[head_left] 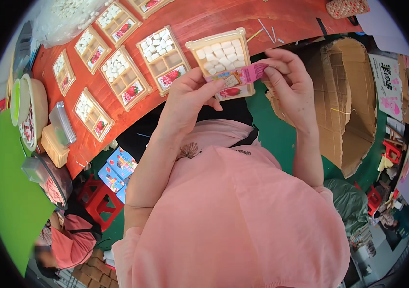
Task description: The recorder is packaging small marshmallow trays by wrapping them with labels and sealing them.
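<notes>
My left hand (187,98) grips the lower left side of a tan compartment tray (246,48) above the table's front edge. White marshmallow-like pieces (221,53) fill its upper part. A pink printed paper band (233,77) lies across the tray below them, with my left thumb pressed on it. Between the thumb and fingers of my right hand (291,86) is the band's right end, darker pink, sticking out past the tray's side. A strawberry picture shows at the tray's lower end. The tray's underside is hidden.
Several similar trays (143,79) with white pieces and strawberry cards lie on the red table (192,19). A plastic bag of white pieces (65,12) sits at the far left. A large cardboard box (329,110) stands at right. Another person (72,242) is at lower left, near a red stool (100,201).
</notes>
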`<move>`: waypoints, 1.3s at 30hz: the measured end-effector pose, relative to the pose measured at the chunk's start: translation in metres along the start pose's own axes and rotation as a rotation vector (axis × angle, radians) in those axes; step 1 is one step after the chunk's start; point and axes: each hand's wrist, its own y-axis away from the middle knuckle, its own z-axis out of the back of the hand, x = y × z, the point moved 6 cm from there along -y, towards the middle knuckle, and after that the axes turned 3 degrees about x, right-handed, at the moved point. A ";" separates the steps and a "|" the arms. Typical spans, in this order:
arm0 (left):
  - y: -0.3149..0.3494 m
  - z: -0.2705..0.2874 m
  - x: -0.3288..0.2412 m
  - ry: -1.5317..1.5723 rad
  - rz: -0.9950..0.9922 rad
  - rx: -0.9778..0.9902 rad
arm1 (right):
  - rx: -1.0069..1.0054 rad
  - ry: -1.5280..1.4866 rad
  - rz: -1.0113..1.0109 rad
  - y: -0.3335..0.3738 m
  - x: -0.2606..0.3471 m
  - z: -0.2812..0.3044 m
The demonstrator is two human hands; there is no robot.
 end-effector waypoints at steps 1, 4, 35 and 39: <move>0.002 0.002 0.002 -0.004 0.010 0.007 | 0.032 0.151 0.048 0.001 0.009 0.000; 0.006 0.005 0.004 0.011 -0.084 0.084 | 0.142 0.339 0.161 -0.001 0.029 0.004; -0.002 -0.033 -0.031 -0.546 -0.533 -0.173 | 0.132 -0.032 0.163 0.006 -0.013 -0.044; -0.042 -0.033 -0.046 -0.428 -0.434 -0.207 | -0.060 0.192 0.136 -0.067 0.006 -0.050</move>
